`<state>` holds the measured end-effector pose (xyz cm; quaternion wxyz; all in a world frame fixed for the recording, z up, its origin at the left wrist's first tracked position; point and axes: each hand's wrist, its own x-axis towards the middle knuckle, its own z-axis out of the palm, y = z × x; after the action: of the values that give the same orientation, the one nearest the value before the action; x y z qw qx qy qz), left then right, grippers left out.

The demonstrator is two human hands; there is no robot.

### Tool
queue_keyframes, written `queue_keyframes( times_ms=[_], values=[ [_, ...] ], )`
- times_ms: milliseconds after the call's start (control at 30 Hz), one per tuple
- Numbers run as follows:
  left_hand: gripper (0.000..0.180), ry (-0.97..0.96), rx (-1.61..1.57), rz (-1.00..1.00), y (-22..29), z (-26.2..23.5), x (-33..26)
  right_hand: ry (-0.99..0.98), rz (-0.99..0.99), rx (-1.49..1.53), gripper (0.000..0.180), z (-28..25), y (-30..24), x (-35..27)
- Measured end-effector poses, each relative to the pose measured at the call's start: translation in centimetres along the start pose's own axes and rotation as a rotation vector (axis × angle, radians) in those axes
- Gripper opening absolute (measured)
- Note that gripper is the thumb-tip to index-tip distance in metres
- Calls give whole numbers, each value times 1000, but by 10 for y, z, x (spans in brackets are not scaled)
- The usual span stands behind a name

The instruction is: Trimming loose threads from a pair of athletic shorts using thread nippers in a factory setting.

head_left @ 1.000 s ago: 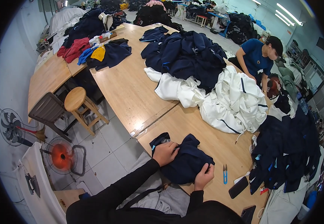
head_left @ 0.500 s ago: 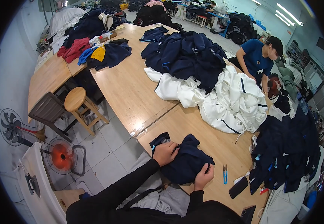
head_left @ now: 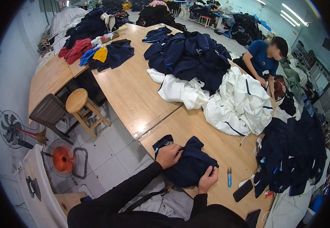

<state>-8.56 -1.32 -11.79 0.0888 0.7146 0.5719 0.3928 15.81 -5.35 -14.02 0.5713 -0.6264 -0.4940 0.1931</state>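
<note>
**Q:** Near the lower edge of the worktop (head_left: 134, 95), what do the hands have?

**A:** A navy garment (head_left: 187, 161), soft and matte like fleece, bunched into a rumpled heap at the near edge of the pale wooden top. The left hand (head_left: 168, 155) lies on its left part with the fingers curled down into the cloth, gripping a fold. The right hand (head_left: 207, 179) is at its lower right edge, fingers closed on a pinch of the fabric.

**Q:** What lies beside it?

**A:** Just right of the right hand, one small pair of blue-handled snips (head_left: 229, 177), thin and pointed. Further right, a dark flat phone (head_left: 243, 190), and another dark slab (head_left: 253, 217) at the worktop's lower corner.

**Q:** And the rest of the surface?

**A:** Long plank worktop, smooth, with a seam across it. One big mound of navy garments (head_left: 195, 57) sits mid-table, a white pile with dark piping (head_left: 233, 102) touches it, and another dark heap (head_left: 290, 152) hangs at the right edge. At the far left end lie red cloth (head_left: 75, 49) and a yellow piece (head_left: 101, 54).

**Q:** The room?

**A:** Tiled floor (head_left: 111, 152), one round wooden stool (head_left: 79, 104), one brown plastic chair (head_left: 49, 112), one standing fan (head_left: 11, 127) and one glowing round heater (head_left: 62, 159). A person in a blue shirt (head_left: 263, 57) bends over the far side.
</note>
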Motion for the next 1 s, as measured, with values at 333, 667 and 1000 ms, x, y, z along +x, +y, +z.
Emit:
queue_keyframes(
  times_ms=[333,667,1000],
  values=[
    [18,-8,-1,0,0,0,0,-13,13,-4,20,-1,0,-1],
    [18,-10,5,2,-1,0,0,3,-2,-7,22,0,1,0],
    [18,-7,8,7,-2,1,-1,2,11,3,22,0,-3,-1]
  ],
)
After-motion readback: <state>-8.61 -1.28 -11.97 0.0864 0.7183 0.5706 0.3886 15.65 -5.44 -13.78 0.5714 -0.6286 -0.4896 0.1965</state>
